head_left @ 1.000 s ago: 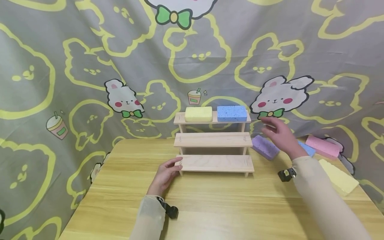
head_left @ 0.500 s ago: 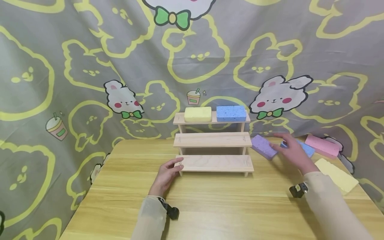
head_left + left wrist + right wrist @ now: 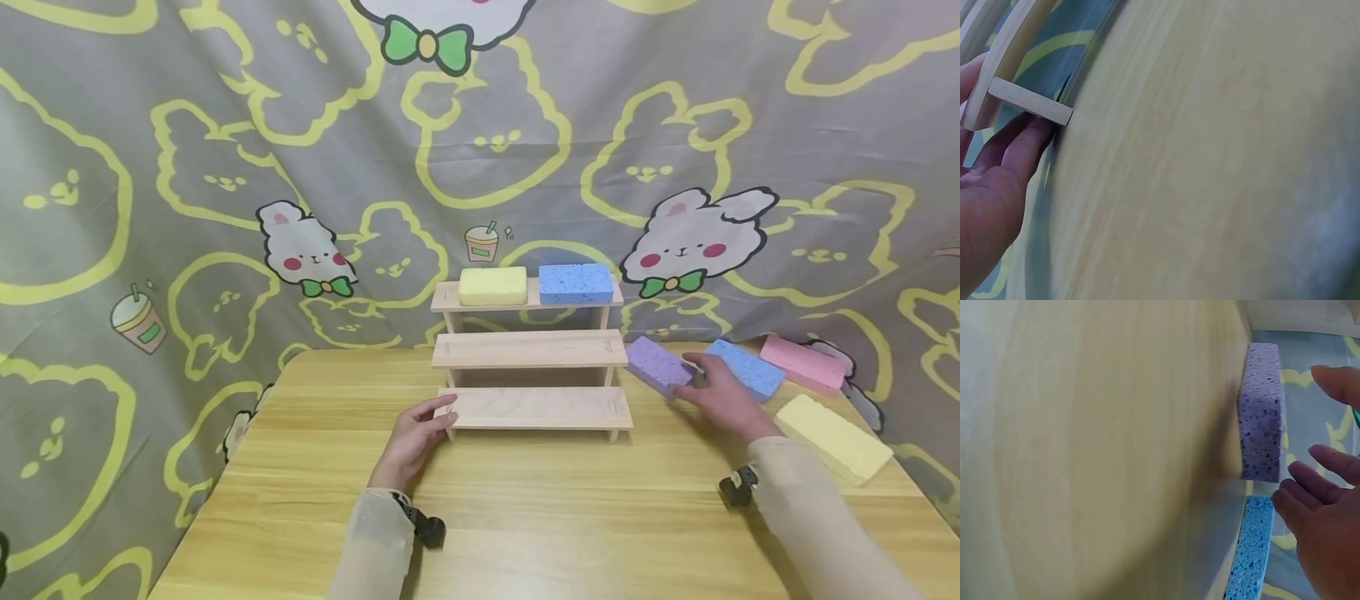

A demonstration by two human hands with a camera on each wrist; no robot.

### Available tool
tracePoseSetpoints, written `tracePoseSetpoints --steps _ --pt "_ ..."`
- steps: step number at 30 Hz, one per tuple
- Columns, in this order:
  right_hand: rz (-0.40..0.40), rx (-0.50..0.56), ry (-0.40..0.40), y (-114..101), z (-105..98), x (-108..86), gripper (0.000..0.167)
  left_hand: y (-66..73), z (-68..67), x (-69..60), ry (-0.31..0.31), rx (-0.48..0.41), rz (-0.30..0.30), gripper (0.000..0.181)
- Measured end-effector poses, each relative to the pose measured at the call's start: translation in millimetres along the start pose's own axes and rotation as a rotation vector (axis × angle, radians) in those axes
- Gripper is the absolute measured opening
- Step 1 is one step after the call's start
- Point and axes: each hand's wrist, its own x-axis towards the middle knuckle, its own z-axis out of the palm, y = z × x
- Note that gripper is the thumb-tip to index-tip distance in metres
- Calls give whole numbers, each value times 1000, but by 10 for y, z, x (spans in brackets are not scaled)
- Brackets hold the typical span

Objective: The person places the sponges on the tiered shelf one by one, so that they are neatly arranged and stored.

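My left hand (image 3: pixel 411 437) holds the left end of the lowest step of a three-tier wooden shelf (image 3: pixel 536 407). In the left wrist view the thumb lies over the shelf board (image 3: pixel 1016 50), and the other fingers reach beneath it beside the leg. My right hand (image 3: pixel 726 398) hovers at the right end of a purple sponge (image 3: pixel 654 363), thumb and fingers spread. The right wrist view shows a gap between those fingers and the purple sponge (image 3: pixel 1261 419). A yellow sponge (image 3: pixel 492 286) and a blue sponge (image 3: pixel 576 283) sit side by side on the top step.
Right of my right hand lie a second blue sponge (image 3: pixel 753 371), a pink sponge (image 3: pixel 804 364) and a second yellow sponge (image 3: pixel 834 437). A patterned grey curtain (image 3: pixel 360 142) hangs behind the wooden table (image 3: pixel 525 517).
My right hand has come down from beside the shelf's upper steps to the purple sponge, exposing the second blue sponge. The left hand has kept its hold on the shelf.
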Motion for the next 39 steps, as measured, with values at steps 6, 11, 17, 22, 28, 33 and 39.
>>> tracePoseSetpoints --steps 6,11,17,22,28,33,39 --pt "-9 -42 -6 -3 28 69 80 7 2 3 -13 9 3 35" --pt "-1 -90 -32 17 41 115 82 3 -9 -13 -31 3 3 37" --pt "15 -85 -37 92 86 138 84 -9 -30 -38 -24 6 -4 38" --pt "18 -70 -39 113 77 137 86 11 -24 -39 -28 19 4 38" --pt "6 -76 -32 134 41 112 84 19 -18 -21 -35 30 -10 38" --pt "4 -82 -15 176 15 60 84 28 -21 -20 -39 43 -15 39" --pt "-2 -84 -18 187 -66 -16 85 23 -38 -10 -41 39 -25 39"
